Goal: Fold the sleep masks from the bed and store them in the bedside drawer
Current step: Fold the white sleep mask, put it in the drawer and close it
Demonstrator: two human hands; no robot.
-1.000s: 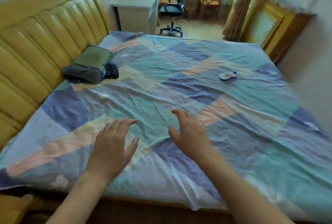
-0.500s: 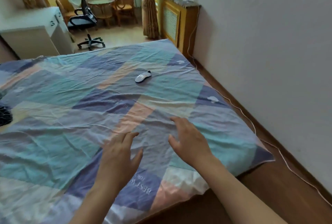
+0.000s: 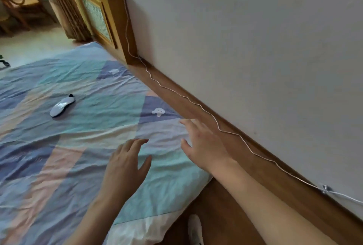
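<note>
View swung right: patchwork bedsheet (image 3: pixel 82 146), bare wall (image 3: pixel 255 48), wooden floor (image 3: pixel 225 201).

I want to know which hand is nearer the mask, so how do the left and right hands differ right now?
The left hand hangs over the teal patch of the bedsheet, while the right hand reaches further forward, near the bed's wall-side edge. The left hand is on the same side as the sleep mask; the right hand is further from it. The left hand looks shadowed, the right hand paler. Both are open, palms down, fingers spread, holding nothing.
</note>
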